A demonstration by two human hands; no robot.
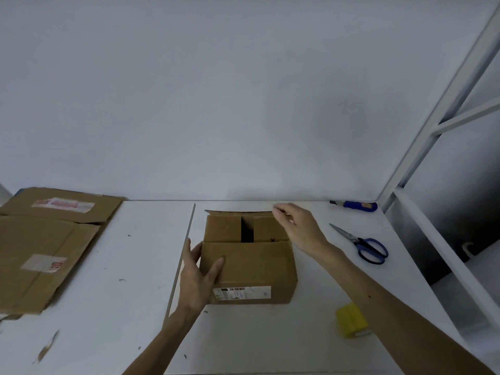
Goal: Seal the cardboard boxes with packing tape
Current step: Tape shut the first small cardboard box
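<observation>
Cardboard box mid-table, opening up, long axis parallel to the table's back edge, label toward us | we cannot read the label; interior dark between inner flaps | left hand straight-fingered, braces near-left corner | right hand pinches far flap | blurred yellow tape roll at table's near right

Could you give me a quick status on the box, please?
Left hand braces box corner. Right hand pinches far flap, not yet folded. Tape roll untouched; nothing in the way.
</observation>
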